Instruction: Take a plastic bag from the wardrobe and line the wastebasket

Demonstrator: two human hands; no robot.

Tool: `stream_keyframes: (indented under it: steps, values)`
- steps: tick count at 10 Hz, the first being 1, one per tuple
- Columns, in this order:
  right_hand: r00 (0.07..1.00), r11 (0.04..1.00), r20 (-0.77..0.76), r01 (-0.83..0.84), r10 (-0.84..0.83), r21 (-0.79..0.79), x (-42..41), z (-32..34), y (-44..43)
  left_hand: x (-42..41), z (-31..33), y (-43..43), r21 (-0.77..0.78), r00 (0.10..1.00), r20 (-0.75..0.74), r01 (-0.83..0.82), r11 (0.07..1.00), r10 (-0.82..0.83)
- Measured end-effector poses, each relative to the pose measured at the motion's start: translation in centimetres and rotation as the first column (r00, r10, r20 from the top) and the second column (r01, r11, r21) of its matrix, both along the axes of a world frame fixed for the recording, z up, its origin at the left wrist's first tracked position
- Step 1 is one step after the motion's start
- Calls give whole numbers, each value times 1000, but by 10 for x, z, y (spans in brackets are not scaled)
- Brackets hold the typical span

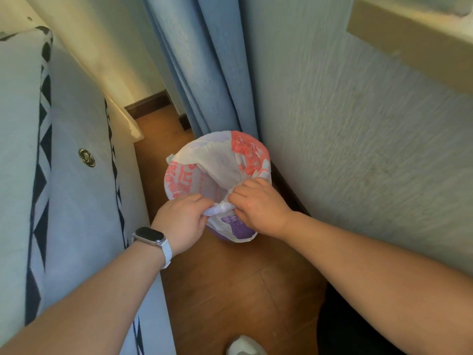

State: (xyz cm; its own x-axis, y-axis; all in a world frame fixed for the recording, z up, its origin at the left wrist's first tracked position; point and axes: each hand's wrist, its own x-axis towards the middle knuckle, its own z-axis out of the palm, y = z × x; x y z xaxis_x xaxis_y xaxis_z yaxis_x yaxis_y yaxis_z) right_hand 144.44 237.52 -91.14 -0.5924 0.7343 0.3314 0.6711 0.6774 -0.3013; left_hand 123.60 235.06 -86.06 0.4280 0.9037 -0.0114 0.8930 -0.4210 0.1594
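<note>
A white plastic bag [217, 162] with red print is spread over the mouth of a purple perforated wastebasket [236, 228] standing on the wooden floor. The bag hangs down inside and folds over the rim. My left hand [180, 221], with a watch on its wrist, and my right hand [257, 204] both pinch a bunched white part of the bag at the near rim, fingertips almost touching. Only a small near part of the basket's wall shows below the bag.
A bed with a white and black patterned cover [58, 175] runs along the left. Blue curtains [204, 67] hang behind the basket. A textured wall [358, 149] stands on the right, with a wooden ledge [414, 39] above. A shoe tip [244, 345] shows at the bottom.
</note>
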Motion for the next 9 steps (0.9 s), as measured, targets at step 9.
stream_keyframes:
  steps: [9]
  values:
    - [992,970,114,79,-54,-231,-1,3,-22,1,16,-23,-97,989,48,-138,986,143]
